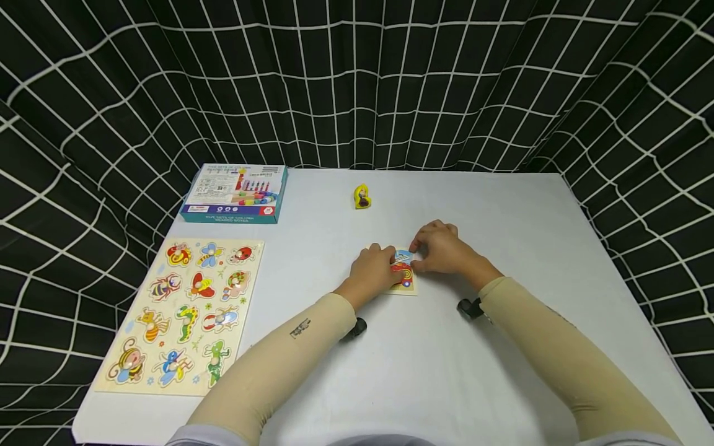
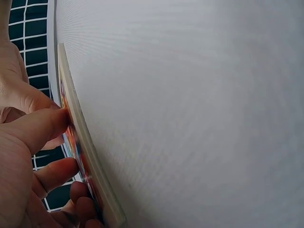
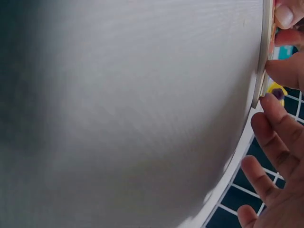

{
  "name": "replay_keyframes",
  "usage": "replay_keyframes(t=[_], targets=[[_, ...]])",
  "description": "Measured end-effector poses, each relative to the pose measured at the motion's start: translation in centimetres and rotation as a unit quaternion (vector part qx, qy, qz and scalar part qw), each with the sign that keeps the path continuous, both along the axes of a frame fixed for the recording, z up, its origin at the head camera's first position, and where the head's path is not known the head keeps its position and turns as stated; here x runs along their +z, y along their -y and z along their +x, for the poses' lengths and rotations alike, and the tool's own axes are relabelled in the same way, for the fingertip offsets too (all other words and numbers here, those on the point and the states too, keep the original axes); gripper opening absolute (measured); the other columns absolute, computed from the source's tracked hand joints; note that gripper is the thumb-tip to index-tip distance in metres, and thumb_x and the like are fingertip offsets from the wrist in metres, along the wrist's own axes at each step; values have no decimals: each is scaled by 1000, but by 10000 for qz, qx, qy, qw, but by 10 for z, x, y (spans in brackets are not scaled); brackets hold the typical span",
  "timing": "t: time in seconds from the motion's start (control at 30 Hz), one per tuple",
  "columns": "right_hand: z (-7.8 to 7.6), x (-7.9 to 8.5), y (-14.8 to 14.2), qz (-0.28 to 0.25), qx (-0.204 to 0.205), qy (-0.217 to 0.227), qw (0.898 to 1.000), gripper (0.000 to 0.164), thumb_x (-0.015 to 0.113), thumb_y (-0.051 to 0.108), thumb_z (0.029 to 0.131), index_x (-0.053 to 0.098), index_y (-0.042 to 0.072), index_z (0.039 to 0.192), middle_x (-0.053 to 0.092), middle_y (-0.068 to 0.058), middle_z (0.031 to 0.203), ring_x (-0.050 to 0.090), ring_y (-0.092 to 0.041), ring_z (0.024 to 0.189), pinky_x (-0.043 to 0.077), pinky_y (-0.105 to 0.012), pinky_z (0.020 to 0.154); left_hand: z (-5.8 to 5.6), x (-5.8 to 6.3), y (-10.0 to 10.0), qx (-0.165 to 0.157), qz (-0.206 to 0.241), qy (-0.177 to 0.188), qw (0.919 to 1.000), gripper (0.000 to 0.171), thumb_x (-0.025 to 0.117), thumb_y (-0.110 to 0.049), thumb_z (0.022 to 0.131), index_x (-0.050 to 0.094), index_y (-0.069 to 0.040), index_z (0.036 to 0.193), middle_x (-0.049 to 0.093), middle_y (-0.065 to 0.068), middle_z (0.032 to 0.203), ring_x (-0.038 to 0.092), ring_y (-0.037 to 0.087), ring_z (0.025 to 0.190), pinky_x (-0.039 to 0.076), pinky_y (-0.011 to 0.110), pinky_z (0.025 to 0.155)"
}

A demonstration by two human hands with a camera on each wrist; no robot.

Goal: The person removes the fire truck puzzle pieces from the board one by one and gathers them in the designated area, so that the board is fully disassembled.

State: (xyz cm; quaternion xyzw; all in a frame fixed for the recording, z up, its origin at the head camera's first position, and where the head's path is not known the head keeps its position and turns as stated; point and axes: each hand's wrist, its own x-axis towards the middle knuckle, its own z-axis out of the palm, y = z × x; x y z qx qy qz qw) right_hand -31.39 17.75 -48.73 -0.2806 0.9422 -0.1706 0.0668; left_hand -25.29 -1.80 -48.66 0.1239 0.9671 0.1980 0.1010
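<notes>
A small wooden picture puzzle (image 1: 409, 288) with a red car and blue parts lies flat on the white table in front of me. My left hand (image 1: 370, 272) covers its left side, thumb and bent fingertips pressing on the picture. In the left wrist view, the thumb (image 2: 52, 122) and fingers stand apart on the face of the puzzle board (image 2: 88, 147). My right hand (image 1: 440, 249) is at the upper right corner. The right wrist view has its thumb (image 3: 285, 70) at the board's edge (image 3: 260, 71), the forefinger by the corner and the other fingers spread.
A small yellow figure (image 1: 362, 197) stands farther back. To the left lie an insect peg puzzle (image 1: 192, 282) and, behind it, a boxed toy set (image 1: 234, 193). Black grid cloth (image 1: 357, 80) encloses the table's back and sides. Dark wrist cameras (image 1: 470, 308) hang under both forearms.
</notes>
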Motion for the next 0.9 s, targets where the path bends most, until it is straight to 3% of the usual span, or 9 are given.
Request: replay_keyframes(t=[0.23, 0.63, 0.9], targets=[[3, 6, -10, 129, -73, 9, 9999, 23, 81, 30, 69, 69, 19, 85, 64, 4, 97, 44, -28, 114, 15, -63, 98, 2, -3, -3, -41, 8, -10, 10000, 32, 70, -44, 88, 59, -17, 100, 49, 2, 89, 50, 19, 80, 41, 32, 59], [-1, 12, -139, 303, -832, 287, 9957, 22, 82, 18, 69, 72, 15, 88, 66, -4, 102, 43, -33, 114, 22, -60, 94, 1, -8, 0, -16, 43, -7, 10000, 34, 69, -44, 88, 60, -16, 105, 48, 0, 90, 49, 19, 81, 41, 32, 62], [-1, 10, -169, 297, -1086, 297, 9932, 28, 84, 20, 71, 73, 16, 97, 66, -9, 109, 42, -36, 114, 22, -58, 91, -2, -6, 4, 139, 459, 126, 9988, 36, 73, -46, 85, 62, -17, 104, 52, -1, 93, 51, 18, 82, 43, 30, 69]])
